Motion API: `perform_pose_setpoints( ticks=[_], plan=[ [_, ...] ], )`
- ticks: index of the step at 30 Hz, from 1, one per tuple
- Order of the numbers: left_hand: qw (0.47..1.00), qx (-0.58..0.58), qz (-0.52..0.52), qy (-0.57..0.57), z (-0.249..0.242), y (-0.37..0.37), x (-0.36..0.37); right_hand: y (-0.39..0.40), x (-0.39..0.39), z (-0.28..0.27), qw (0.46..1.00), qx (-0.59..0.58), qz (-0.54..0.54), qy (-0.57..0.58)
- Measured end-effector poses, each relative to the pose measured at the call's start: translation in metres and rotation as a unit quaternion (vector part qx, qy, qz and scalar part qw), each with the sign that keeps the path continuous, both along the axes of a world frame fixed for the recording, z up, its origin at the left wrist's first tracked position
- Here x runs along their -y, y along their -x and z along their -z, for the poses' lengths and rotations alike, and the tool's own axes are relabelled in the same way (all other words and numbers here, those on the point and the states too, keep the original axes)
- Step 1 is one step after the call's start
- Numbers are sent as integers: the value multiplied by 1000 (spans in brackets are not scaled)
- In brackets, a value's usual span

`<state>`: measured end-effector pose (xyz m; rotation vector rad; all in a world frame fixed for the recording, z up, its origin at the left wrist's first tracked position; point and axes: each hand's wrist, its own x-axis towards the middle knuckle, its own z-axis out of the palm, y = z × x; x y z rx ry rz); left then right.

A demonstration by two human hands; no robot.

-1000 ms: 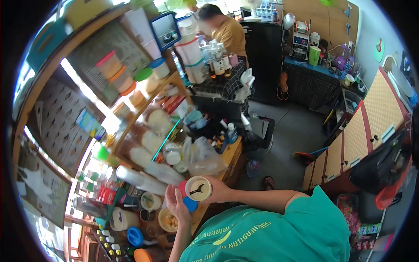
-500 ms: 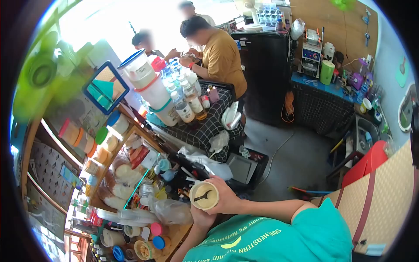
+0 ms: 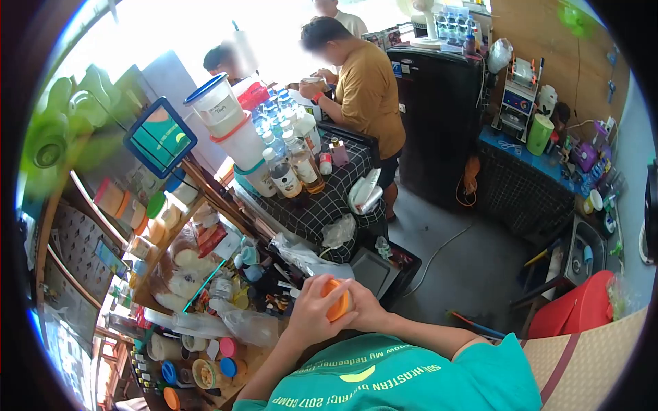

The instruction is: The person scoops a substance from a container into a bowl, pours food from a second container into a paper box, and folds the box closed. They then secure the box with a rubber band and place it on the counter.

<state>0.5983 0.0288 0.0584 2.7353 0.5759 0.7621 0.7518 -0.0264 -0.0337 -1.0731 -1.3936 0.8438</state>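
Observation:
In front of my chest both hands are closed around an orange screw lid (image 3: 338,301). My left hand (image 3: 312,315) lays its fingers over the top and near side of the lid. My right hand (image 3: 367,309) wraps the other side, apparently around the tub beneath. The tub's body is hidden by my hands, and its contents cannot be seen.
On the left counter stand an open jar (image 3: 204,373), a pink-lidded jar (image 3: 227,346) and plastic bags (image 3: 250,325). Bottles (image 3: 305,164) and stacked tubs (image 3: 229,127) crowd the checkered table (image 3: 274,214). A person in a brown shirt (image 3: 370,96) stands beyond, near a black fridge (image 3: 439,123).
Half a second ago the tub was uncovered, showing pale powder and a black scoop. Now an orange lid shows there, and my left hand has come up over it. The view has shifted slightly.

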Motion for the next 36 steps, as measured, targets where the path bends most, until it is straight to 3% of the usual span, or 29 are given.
perform_pose_setpoints(
  ticks=[5, 12, 17, 19, 20, 21, 22, 23, 24, 25, 26, 28, 30, 32, 33, 34, 36],
  plan=[
    [1000, -4, -17, 13, 8, -18, 2, -10, 2, 3, 1000, -10, 3, 17],
    [987, -16, -159, 1, 25, -37, 14, -10, -6, 25, 996, 58, 67, -5],
    [974, -37, -221, 30, 25, -40, 19, -14, -5, 21, 997, 69, 30, 3],
    [982, -46, -182, 8, 21, -36, 18, -24, -8, 22, 996, 86, 11, -12],
    [982, -38, -186, 8, 19, -34, 17, -30, -10, 23, 996, 48, -59, 37],
    [990, -44, -131, 19, 15, -32, 14, -36, -12, 26, 988, 9, -127, 89],
    [995, -52, -76, 30, 12, -29, 12, -44, -18, 34, 987, 13, -129, 90],
    [995, -50, -80, 33, 10, -27, 8, -55, -27, 45, 964, -6, -249, 93],
    [999, -25, 14, 41, 8, -25, 4, -59, -32, 41, 925, -27, -366, 96],
    [993, 0, 107, 49, 6, -23, 2, -60, -31, 37, 906, -107, -394, 112],
    [994, 2, 101, 52, 2, -22, 1, -60, -27, 33, 903, -107, -399, 116],
    [972, 45, 204, 104, -5, -22, 1, -60, -19, 29, 772, -324, -513, 190],
    [968, 70, 198, 135, -14, -19, -1, -55, -20, 47, 745, -367, -516, 209],
    [981, 122, 100, 111, -19, -13, -6, -49, -37, 42, 642, -445, -571, 254],
    [988, 132, 30, 79, -24, -9, -9, -37, -26, 18, 727, -481, -461, 169],
    [990, 126, -53, 43, -26, -7, -10, -28, -32, 13, 723, -480, -466, 174],
    [983, 124, -132, 43, -27, -1, -12, -8, -38, 6, 793, -475, -336, 180]
  ],
)
